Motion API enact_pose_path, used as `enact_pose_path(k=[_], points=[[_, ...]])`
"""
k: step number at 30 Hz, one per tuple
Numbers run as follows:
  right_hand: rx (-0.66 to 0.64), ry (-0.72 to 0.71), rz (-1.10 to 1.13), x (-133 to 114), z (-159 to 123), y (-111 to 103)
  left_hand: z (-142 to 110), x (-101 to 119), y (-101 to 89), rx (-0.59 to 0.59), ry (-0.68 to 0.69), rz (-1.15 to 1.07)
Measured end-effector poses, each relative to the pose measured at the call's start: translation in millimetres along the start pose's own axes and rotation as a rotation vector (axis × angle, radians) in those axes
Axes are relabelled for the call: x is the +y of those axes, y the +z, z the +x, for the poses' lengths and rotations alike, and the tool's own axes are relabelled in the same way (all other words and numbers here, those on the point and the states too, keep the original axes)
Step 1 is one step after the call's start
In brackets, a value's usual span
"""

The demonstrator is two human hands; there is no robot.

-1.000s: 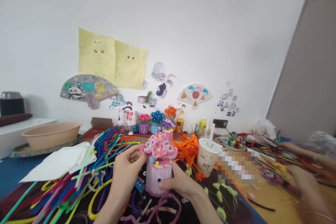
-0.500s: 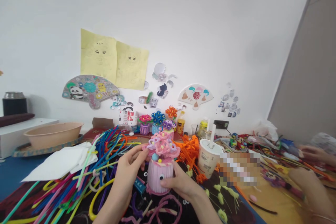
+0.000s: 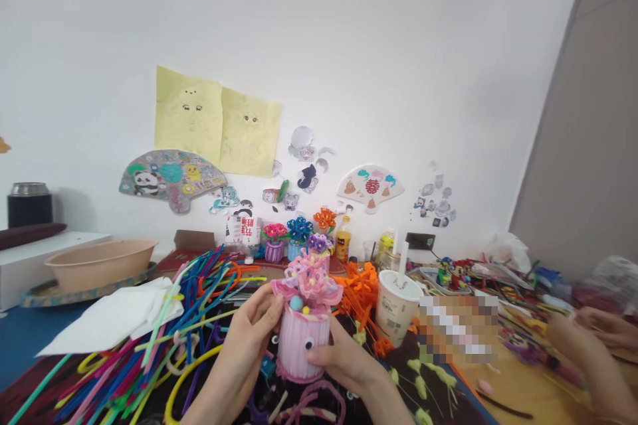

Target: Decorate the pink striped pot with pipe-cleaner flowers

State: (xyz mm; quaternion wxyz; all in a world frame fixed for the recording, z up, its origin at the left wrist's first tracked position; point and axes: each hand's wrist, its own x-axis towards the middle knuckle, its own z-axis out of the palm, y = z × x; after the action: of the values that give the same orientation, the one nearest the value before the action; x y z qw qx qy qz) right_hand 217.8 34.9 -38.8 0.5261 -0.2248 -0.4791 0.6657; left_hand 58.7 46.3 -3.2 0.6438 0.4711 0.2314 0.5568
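A pink pipe-cleaner flower pot (image 3: pixel 296 339) stands upright between my hands, topped with pink and purple flowers (image 3: pixel 309 282). Small blue and yellow pompoms sit at its rim, and a googly eye (image 3: pixel 310 342) is on its front. My left hand (image 3: pixel 254 322) grips the upper left side, its thumb and fingers at the petals. From the right, my right hand (image 3: pixel 339 355) holds the pot, thumb on the front just below the eye; its other fingers are hidden behind. Another googly eye (image 3: pixel 274 340) shows at the pot's left edge; whether it is attached I cannot tell.
Loose coloured pipe cleaners (image 3: pixel 134 358) spread at left beside white paper (image 3: pixel 107 315). A drink cup with a straw (image 3: pixel 396 309) stands at right, near orange pipe cleaners (image 3: pixel 359 292). Finished flower pots (image 3: pixel 299 239) line the back. Another person's hands (image 3: pixel 583 339) work at far right.
The pot has lowered slightly in the picture and turned a little, both hands staying on it. At far right, the other person's hands have come closer together.
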Motion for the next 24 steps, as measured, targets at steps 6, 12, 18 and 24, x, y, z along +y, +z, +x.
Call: enact_pose_path(k=[6,12,18,24], points=[[-0.01,-0.011,-0.008,-3.3,0.3,3.5,3.3,-4.4,-2.5,0.005,-0.005,-0.006],[-0.016,-0.038,-0.009,-3.7,2.5,2.7,4.2,-6.7,-1.0,0.046,0.033,-0.03],[0.069,-0.032,0.007,1.5,4.9,-6.4,3.6,-7.4,1.3,0.057,0.045,-0.024],[0.09,-0.042,0.002,-1.6,4.7,-6.9,6.3,-11.3,-2.7,0.041,0.026,-0.002]])
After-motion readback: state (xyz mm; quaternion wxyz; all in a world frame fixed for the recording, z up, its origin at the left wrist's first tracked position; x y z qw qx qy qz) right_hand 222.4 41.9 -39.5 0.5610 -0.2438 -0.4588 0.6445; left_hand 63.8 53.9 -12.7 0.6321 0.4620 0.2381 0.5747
